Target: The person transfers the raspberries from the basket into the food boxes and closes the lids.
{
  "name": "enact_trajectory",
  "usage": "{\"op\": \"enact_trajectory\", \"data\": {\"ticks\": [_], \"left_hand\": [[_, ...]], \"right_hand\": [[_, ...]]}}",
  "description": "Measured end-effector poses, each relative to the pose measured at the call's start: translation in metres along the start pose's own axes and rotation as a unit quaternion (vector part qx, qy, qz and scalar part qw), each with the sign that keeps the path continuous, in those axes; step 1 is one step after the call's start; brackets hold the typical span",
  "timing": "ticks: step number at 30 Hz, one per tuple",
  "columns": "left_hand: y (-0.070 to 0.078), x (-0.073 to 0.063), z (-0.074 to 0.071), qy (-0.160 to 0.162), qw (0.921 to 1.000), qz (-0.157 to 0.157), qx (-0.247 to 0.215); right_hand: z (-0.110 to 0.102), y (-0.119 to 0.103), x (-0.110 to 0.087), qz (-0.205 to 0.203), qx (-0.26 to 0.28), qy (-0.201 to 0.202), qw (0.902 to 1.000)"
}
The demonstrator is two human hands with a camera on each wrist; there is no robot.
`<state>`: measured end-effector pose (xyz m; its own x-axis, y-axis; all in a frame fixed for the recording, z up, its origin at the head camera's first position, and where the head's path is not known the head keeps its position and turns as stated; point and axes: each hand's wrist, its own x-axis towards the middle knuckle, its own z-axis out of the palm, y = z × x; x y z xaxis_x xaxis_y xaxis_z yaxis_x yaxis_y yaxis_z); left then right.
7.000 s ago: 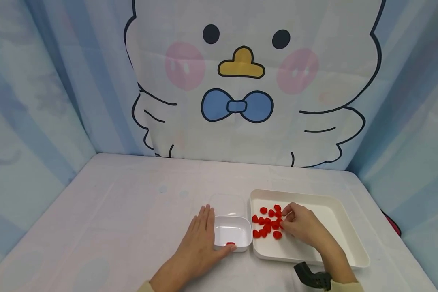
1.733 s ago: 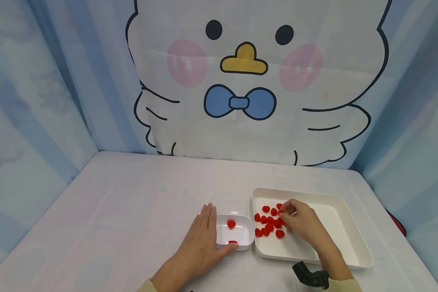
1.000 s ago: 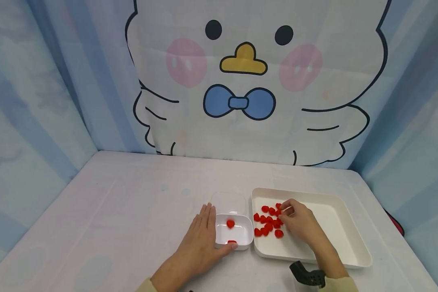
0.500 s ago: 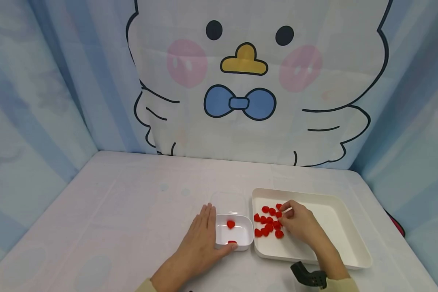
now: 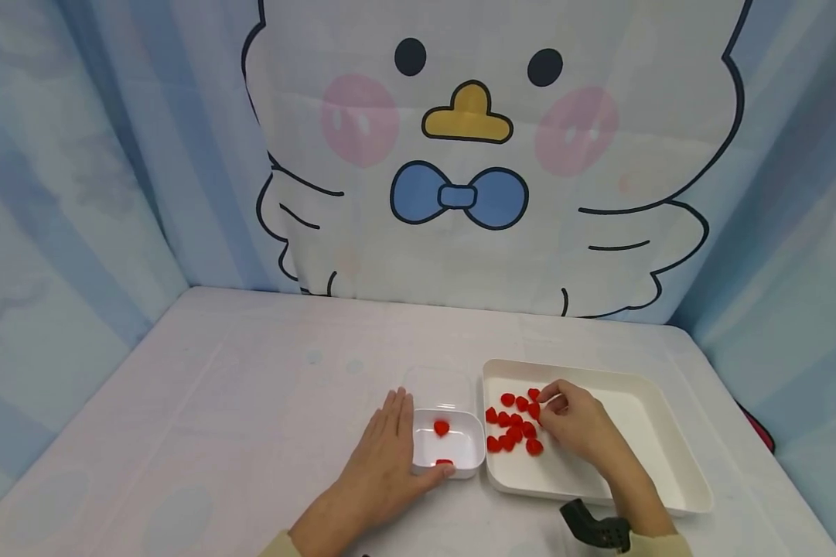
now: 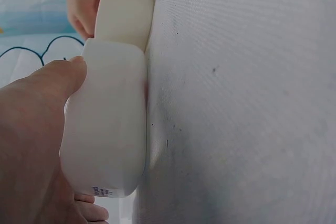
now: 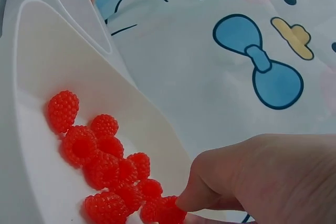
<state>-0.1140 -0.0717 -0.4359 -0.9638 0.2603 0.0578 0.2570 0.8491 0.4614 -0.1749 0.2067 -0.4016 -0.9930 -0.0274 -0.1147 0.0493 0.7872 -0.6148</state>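
Note:
My left hand (image 5: 372,464) lies along the left side of a small white plastic box (image 5: 469,445), its fingers straight. Its thumb rests on the box's near wall, also seen in the left wrist view. Inside the box sit a red raspberry (image 5: 441,427) and, by the thumb, a second red patch (image 5: 444,462) mostly hidden. Over a white tray (image 7: 31,77), my right hand (image 5: 578,418) pinches a raspberry (image 7: 170,209) between thumb and finger at the right edge of the cluster. Several more raspberries (image 7: 102,169) lie bunched in the tray's left part.
The box's transparent lid (image 5: 437,387) is folded back behind it. The tray's left wall stands right beside the box. A dark wrist mount (image 5: 595,527) is on the right wrist. A printed cloth backdrop (image 5: 459,255) rises behind the table, with curtains on both sides.
Since the earliest frame, a raspberry has come to lie in the middle of the box. The right hand has stayed at the cluster, its fingertips shifting slightly among the raspberries. The left hand keeps its place.

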Motion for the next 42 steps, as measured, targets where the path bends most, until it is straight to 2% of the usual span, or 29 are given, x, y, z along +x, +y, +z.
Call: {"op": "enact_trajectory", "data": {"ticks": [11,23,34,42], "left_hand": [[-0.0004,0.0003,-0.0001,0.009,0.9999,0.006,0.003],[0.0009,0.0003,0.0005,0.007,0.9999,0.006,0.012],[0.0010,0.0016,0.0004,0.009,0.9999,0.008,0.012],[0.0004,0.0005,0.0008,0.008,0.9999,0.007,0.009]], "right_hand": [[-0.0008,-0.0029,-0.0006,-0.012,0.029,0.001,0.9995],[0.0004,-0.0011,0.0005,0.005,0.058,0.007,0.9983],[0.0006,-0.0034,-0.0009,-0.012,0.066,0.013,0.9977],[0.0022,-0.0060,-0.0018,-0.014,0.102,-0.003,0.9947]]}}
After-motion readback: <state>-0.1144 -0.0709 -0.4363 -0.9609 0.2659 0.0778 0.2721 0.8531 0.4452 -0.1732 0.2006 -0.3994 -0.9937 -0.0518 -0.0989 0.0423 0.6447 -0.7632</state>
